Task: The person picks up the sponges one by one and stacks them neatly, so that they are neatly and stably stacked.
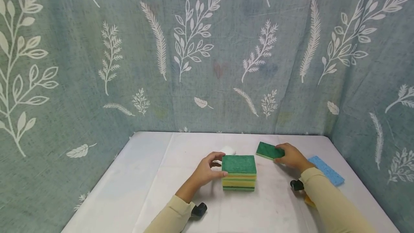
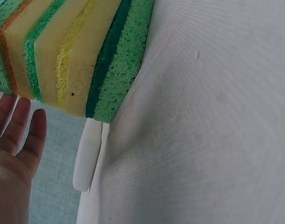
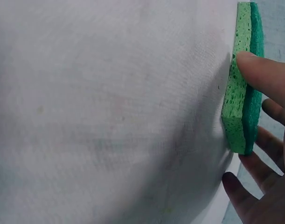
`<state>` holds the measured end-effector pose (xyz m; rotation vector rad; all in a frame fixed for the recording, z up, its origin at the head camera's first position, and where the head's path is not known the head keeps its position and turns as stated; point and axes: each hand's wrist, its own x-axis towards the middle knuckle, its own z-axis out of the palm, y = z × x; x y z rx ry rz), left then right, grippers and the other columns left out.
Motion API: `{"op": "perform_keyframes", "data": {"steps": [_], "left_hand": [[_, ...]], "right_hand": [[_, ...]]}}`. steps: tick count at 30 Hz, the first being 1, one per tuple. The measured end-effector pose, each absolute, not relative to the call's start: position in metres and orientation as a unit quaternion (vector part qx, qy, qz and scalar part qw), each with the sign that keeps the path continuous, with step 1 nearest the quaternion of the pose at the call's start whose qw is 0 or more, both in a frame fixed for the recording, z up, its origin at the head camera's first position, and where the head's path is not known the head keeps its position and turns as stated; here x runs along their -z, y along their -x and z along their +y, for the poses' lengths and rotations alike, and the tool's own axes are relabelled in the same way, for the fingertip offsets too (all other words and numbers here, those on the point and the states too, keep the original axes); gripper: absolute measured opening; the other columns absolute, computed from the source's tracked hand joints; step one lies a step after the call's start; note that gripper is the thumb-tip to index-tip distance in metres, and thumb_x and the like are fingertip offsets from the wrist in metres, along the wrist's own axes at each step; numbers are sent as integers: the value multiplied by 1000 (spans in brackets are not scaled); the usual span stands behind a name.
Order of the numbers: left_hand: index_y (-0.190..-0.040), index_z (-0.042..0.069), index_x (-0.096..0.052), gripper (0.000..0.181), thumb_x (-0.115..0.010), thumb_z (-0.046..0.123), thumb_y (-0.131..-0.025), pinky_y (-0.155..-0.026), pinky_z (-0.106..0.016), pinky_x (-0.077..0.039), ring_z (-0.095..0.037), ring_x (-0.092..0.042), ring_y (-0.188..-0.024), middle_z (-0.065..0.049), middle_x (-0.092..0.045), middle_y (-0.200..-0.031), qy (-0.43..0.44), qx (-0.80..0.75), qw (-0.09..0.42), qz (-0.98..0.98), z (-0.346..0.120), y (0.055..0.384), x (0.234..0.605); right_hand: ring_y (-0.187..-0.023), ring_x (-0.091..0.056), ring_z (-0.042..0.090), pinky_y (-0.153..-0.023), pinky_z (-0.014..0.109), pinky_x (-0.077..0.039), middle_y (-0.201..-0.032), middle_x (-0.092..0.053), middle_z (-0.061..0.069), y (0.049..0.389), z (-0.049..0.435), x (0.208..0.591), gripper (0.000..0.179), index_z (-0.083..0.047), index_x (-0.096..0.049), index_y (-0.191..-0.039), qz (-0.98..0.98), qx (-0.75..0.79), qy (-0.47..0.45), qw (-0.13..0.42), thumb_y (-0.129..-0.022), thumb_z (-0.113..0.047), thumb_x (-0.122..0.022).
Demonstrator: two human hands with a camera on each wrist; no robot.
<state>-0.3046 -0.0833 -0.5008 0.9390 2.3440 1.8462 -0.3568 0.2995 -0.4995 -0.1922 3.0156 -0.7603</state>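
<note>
Head view: lower-centre sponge stack point(image 1: 238, 181) was cupped by half-open left fingers point(image 1: 216, 155), green sponge point(image 1: 268, 150) pinched by right fingers point(image 1: 283, 146); stacking presumed, placement atop needed.

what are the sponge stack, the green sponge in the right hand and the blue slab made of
Sponge stack: matte; smooth cream layers look like foam, pitted green ones like cellulose.
Green sponge in the right hand: probably cellulose, given its open pores, with a darker, seemingly fibrous scouring layer.
Blue slab: perhaps sponge, from its speckled matte face, though uncertain.
</note>
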Motion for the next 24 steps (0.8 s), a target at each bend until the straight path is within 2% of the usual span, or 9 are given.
{"op": "perform_keyframes", "data": {"steps": [7, 12, 16, 24], "left_hand": [[-132, 12, -55, 62, -83, 14, -77, -93, -46, -47, -19, -54, -112, -4, -57, -122, -303, -589, -5, 750, -84, 304, 502], [-135, 5, -52, 63, -81, 8, -79, -94, -53, -45, -29, -52, -114, -13, -55, -124, -311, -583, -7, 750, -82, 302, 497], [-135, -1, -51, 63, -80, 7, -80, -95, -57, -43, -34, -51, -115, -20, -54, -124, -321, -585, 7, 745, -83, 292, 478], [-132, -3, -52, 61, -80, 8, -80, -94, -55, -44, -33, -53, -113, -20, -56, -122, -318, -575, 9, 753, -82, 282, 465]], "right_hand": [[-124, -42, 46, -99, 61, -36, -135, -47, 27, 356, 303, 498, 70, 0, -55, -133, 970, 228, 77, 21, -80, -39, -79], [-122, -44, 45, -98, 62, -37, -133, -48, 26, 353, 300, 493, 68, -1, -56, -133, 970, 229, 80, 12, -80, -38, -78], [-122, -44, 45, -97, 62, -37, -133, -47, 24, 350, 300, 487, 65, -3, -57, -132, 969, 226, 95, 0, -81, -39, -77], [-122, -43, 43, -94, 62, -39, -134, -45, 21, 342, 309, 487, 64, -9, -58, -133, 973, 182, 139, -29, -85, -48, -71]]}}
